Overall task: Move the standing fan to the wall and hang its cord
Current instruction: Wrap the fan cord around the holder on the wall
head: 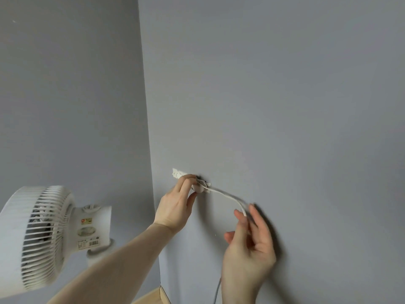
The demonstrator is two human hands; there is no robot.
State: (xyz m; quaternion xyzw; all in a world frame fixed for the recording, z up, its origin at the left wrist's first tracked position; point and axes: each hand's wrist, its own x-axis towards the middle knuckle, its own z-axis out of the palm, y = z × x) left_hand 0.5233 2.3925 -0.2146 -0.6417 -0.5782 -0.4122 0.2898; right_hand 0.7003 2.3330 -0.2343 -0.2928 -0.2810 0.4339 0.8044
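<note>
The left hand [175,207] pinches a white plug [200,187] against the hook strip [178,173] on the grey wall [285,95]. To its right, the right hand [249,249] holds the white cord [228,197] between loosely curled fingers. Bare wall spreads above both hands. Left of the left forearm stands the white fan [37,238], just beside the wall corner [145,106]; its stickers are too blurred to read.

1 white fan [37,238], 1 white cord [228,197], 1 wall hook strip [178,173], 2 hands, left [175,207] and right [249,249].
</note>
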